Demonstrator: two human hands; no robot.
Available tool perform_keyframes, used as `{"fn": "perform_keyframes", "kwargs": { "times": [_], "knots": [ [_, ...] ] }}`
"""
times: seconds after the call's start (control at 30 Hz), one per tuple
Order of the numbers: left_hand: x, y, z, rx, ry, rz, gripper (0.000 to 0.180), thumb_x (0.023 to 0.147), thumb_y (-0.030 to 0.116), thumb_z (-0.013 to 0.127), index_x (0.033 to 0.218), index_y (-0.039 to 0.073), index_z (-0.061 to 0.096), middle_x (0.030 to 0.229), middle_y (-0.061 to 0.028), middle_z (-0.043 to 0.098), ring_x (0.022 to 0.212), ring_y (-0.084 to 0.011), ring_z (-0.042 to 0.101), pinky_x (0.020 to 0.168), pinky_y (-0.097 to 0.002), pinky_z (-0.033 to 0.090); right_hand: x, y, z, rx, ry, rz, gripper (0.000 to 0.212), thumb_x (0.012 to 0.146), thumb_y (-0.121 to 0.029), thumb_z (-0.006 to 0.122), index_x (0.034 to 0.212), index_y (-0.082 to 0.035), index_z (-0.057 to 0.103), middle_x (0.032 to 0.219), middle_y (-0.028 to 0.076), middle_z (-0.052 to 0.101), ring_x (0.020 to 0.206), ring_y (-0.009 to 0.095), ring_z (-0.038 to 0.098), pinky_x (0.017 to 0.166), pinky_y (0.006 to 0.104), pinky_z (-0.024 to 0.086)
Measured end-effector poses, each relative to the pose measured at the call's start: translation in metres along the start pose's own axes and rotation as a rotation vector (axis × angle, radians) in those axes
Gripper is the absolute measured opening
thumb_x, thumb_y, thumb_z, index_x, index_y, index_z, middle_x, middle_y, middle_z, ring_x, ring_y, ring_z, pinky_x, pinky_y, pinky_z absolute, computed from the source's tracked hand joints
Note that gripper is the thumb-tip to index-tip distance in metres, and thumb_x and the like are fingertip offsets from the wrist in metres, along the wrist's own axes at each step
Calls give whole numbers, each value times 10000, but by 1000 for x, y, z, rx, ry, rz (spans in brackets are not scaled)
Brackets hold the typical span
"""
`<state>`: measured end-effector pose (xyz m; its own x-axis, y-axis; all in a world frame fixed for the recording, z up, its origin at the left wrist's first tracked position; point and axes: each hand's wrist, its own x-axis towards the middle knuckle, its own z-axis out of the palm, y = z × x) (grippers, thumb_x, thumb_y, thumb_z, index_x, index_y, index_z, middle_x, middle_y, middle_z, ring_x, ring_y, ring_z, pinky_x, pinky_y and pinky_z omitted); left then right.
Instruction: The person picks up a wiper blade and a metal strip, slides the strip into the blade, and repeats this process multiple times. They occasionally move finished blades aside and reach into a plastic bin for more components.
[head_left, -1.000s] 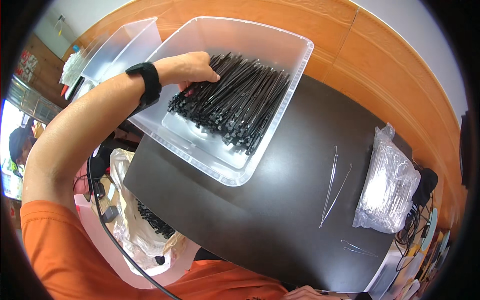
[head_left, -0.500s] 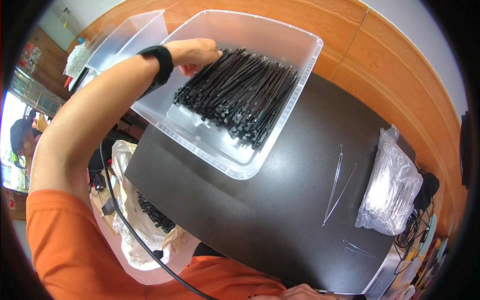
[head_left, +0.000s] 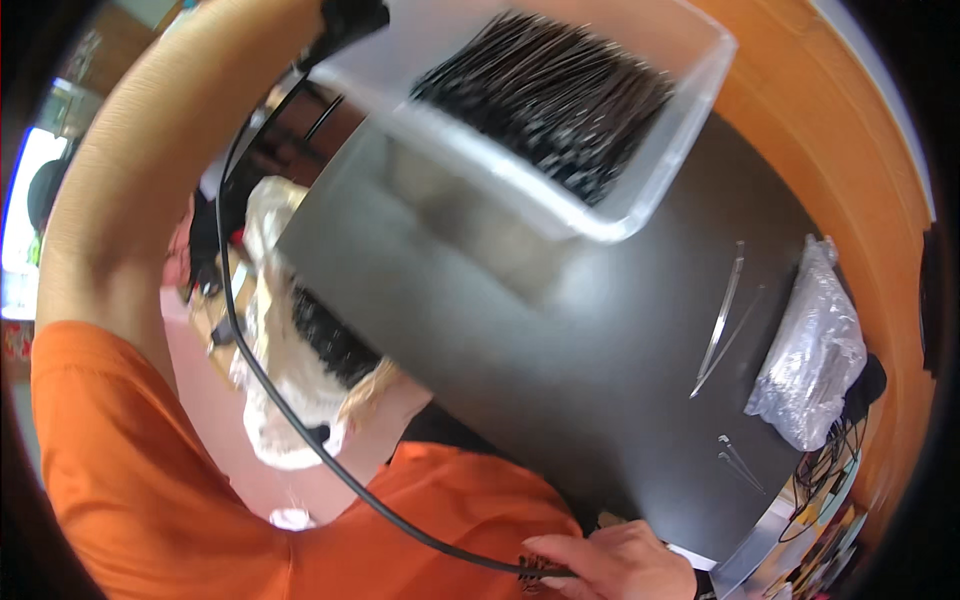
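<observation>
1. Inside a translucent rectangular plastic box [head_left: 668, 140] over our dark desk [head_left: 600, 340] lie slim black cable ties [head_left: 550, 95].
2. Nearer us than the box, our right hand [head_left: 628, 562] curls, its grip unclear.
3. Our left hand is out of view, its state unclear.

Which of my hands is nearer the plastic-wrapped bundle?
Right. Your right hand is below and left of the bundle in the picture; your left hand is out of view, its black wristband beside the plastic bin.

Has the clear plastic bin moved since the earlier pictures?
Yes: the clear plastic bin has shifted away from the near edge of the dark table; the gap between them looks wider.
</observation>
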<state>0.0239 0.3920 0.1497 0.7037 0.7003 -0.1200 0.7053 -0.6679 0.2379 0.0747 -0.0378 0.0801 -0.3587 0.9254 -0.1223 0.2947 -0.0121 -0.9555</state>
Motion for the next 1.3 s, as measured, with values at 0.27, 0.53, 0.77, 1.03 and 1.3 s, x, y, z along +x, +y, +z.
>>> {"fn": "perform_keyframes", "kwargs": {
  "times": [0.27, 0.53, 0.77, 1.03, 1.3],
  "knots": [
    [-222, -91, -28, -351, 601, 40, 289, 888, 263, 548, 646, 105, 552, 497, 48, 443, 448, -27, 418, 408, -177, 297, 11, -22, 39, -8, -127, -28, 452, 699, -22, 644, 1136, 39, 547, 726, 165, 615, 588, 335, 589, 571, 380, 483],
    [-353, -186, 193, -265, -210, -359, 280, 882, 283, 550, 936, 15, 609, 777, -108, 615, 749, -215, 598, 682, -353, 476, 24, -9, 86, -148, -184, 81, 351, 757, -106, 708, 1057, 26, 582, 601, 74, 596, 521, 247, 609, 488, 317, 471],
    [-308, -184, 246, 216, -252, -162, 220, 850, 178, 551, 973, -2, 585, 1041, -180, 549, 1011, -354, 545, 819, -458, 482, 29, -17, 103, -172, -218, 238, 311, 814, -146, 677, 1059, 17, 575, 614, 93, 607, 527, 244, 618, 486, 306, 465],
    [-246, -217, 242, 366, 23, -81, 212, 740, 71, 573, 943, 59, 632, 918, -125, 635, 877, -311, 622, 781, -377, 513, 19, -9, 113, -178, -99, 256, 294, 830, -135, 650, 1061, 29, 573, 716, 142, 641, 583, 269, 644, 519, 316, 487],
    [-221, -201, 321, 333, 30, 607, 227, 781, 88, 521, 966, 26, 637, 1073, -116, 626, 1064, -299, 565, 916, -362, 450, 27, 4, 107, -170, -132, 244, 294, 842, -170, 646, 1061, 14, 580, 729, 142, 646, 610, 281, 646, 539, 322, 495]
  ]
}}
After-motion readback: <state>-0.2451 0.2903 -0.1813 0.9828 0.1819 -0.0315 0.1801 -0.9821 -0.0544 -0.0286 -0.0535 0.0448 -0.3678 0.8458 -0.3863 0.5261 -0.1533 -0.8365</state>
